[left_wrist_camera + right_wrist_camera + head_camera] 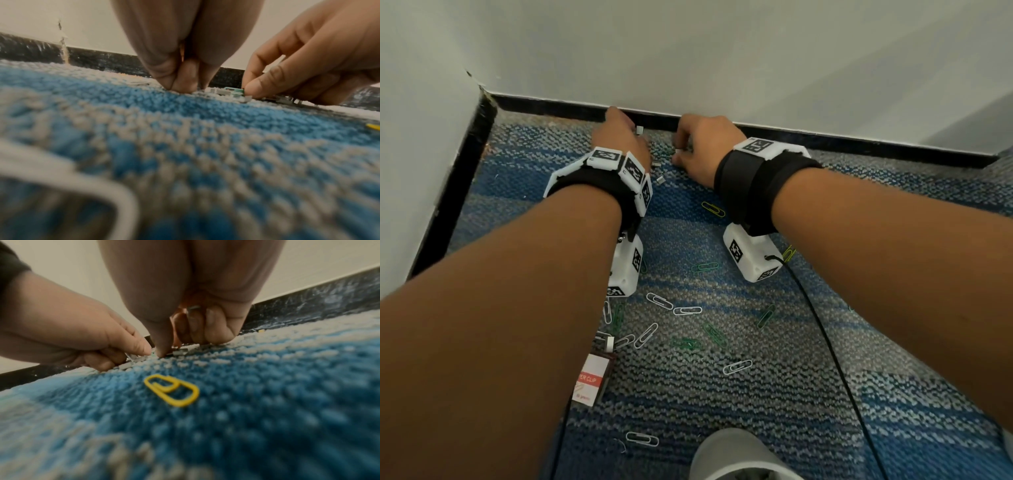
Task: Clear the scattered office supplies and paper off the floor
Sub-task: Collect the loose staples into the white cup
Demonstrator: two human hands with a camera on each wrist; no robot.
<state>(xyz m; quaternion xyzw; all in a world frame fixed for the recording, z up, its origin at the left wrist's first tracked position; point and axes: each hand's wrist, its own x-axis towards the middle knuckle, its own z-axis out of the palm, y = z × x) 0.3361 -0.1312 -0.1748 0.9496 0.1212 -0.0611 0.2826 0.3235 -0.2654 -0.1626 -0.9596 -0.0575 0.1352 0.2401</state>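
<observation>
Short silver staple strips (656, 165) lie on the blue-grey carpet (791, 394) close to the black skirting (859, 145). My left hand (635, 137) reaches among them with bunched fingertips (183, 84) on the pile; in the right wrist view, my left hand (131, 353) pinches a shiny staple piece (130, 356). My right hand (677, 152) pinches at the carpet with thumb and forefinger (252, 88) beside a green clip (233, 89). Its curled fingers (216, 327) hold a grey staple piece (193, 307). Yellow (172, 390), green (703, 266) and white paper clips (659, 300) are scattered behind my wrists.
A red-and-white paper clip box (594, 380) lies open under my left forearm. A pale round object (736, 455) sits at the bottom edge. A black cable (825, 335) trails from the right wrist camera. White walls (688, 51) meet in a corner at the left.
</observation>
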